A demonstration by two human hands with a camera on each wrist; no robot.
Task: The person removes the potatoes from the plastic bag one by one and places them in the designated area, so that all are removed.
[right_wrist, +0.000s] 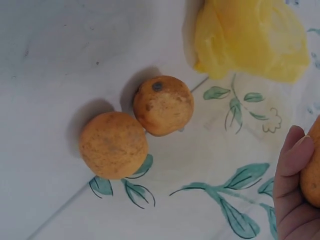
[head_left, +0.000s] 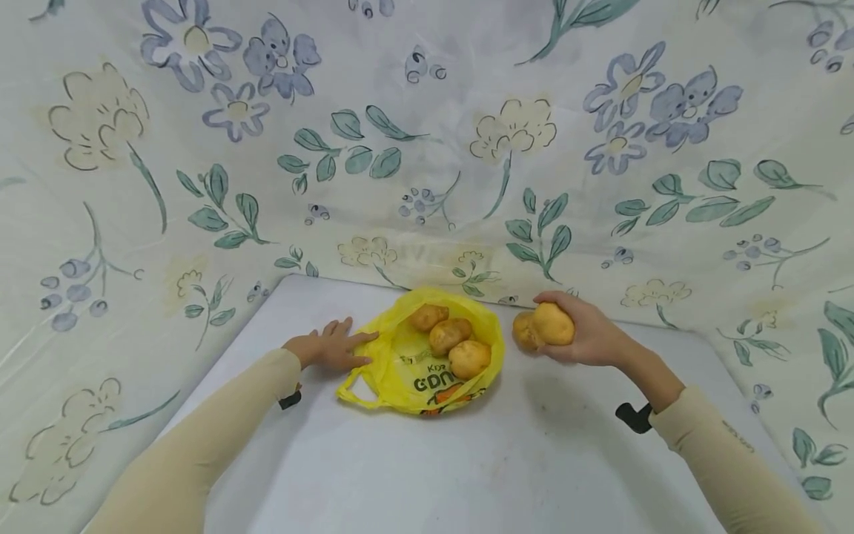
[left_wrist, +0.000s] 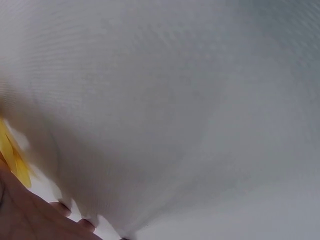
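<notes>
Left hand (head_left: 333,345): I see it lying palm-down on the table, left of frame centre in the head view, fingers straight and spread, holding nothing. The fingertips touch the left edge of the yellow bag.
Left arm: cream sleeve (head_left: 200,445) running in from the lower left, forearm low over the table.
Left wrist view: mostly blurred white surface; a strip of yellow bag (left_wrist: 12,160) and part of the hand (left_wrist: 30,217) at the lower left. I would not read more from it.
Right hand (head_left: 587,337): raised right of centre, palm turned up and inward, fingers curled round a potato (head_left: 554,323). A second potato (head_left: 523,331) sits against its left side; I think it is in the same grasp, though the head view is small.
Right arm: cream sleeve from the lower right, wrist bent toward the bag.
Yellow bag (head_left: 400,371): plastic, lying open at the middle of the table, dark lettering on its front, a handle loop at lower left.
Bag contents: three potatoes (head_left: 450,335) resting together inside.
Right wrist view: two round potatoes (right_wrist: 135,127) touching each other, left of centre, on the white surface and the floral cloth (right_wrist: 240,200).
Table (head_left: 467,460): white, with floral cloth draped behind and at the sides.
</notes>
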